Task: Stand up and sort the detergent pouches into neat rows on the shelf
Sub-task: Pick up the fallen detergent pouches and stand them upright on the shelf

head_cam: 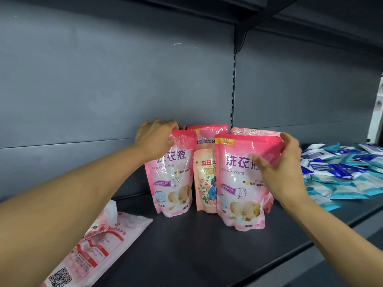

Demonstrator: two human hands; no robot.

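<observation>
Nearest the camera at lower left, a pink pouch (pixel 97 245) lies flat on the dark shelf (pixel 207 255), back side up with a QR code showing. Further in, the left hand (pixel 155 139) curls its fingers over the top corner of an upright pink pouch reading 洗衣液 (pixel 172 175); beside it stands a smaller peach pouch marked 立白 (pixel 205 181), with more pink pouches (pixel 207 133) behind. The right hand (pixel 281 162) grips the top right edge of a second upright 洗衣液 pouch tagged "NEW FORMULA" (pixel 238 183), thumb across its front, and a heap of blue-and-white packets (pixel 342 172) sprawls flat at far right.
</observation>
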